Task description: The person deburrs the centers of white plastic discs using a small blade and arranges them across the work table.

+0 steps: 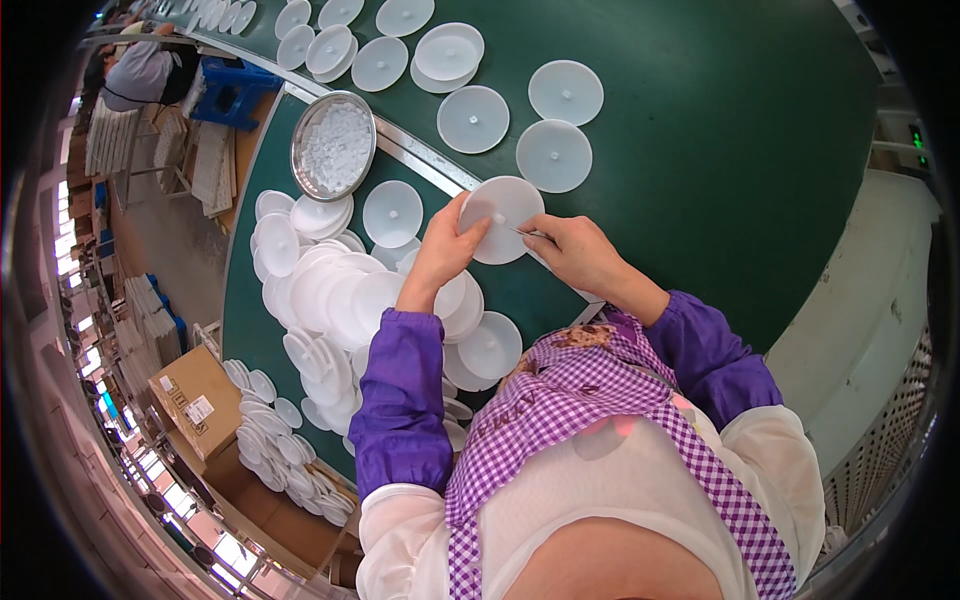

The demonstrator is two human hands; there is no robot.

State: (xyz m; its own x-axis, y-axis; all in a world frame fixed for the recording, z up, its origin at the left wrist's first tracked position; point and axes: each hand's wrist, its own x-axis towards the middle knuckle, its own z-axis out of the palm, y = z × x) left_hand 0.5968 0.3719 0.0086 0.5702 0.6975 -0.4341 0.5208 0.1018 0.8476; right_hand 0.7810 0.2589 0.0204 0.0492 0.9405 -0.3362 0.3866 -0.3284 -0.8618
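My left hand (447,242) grips the left edge of a round white translucent disc (512,197), its thumb lying over the top. A small white piece sits near the disc's middle. Closed around a thin metal tool (524,233), perhaps tweezers, my right hand (578,252) brings its tip close to that middle piece. The exact kind of tool is too small to tell. Left of my hands, a steel bowl (297,150) is filled with small white pieces (338,148). A large heap of white discs (335,290) lies beside my left forearm.
A metal rail (415,156) crosses the green work surface (690,130). Beyond it lie several discs with small centre pieces, such as one disc (473,120). At lower left stands a cardboard box (200,405) near more discs (275,445). Another person (145,75) sits far left by a blue stool (232,92).
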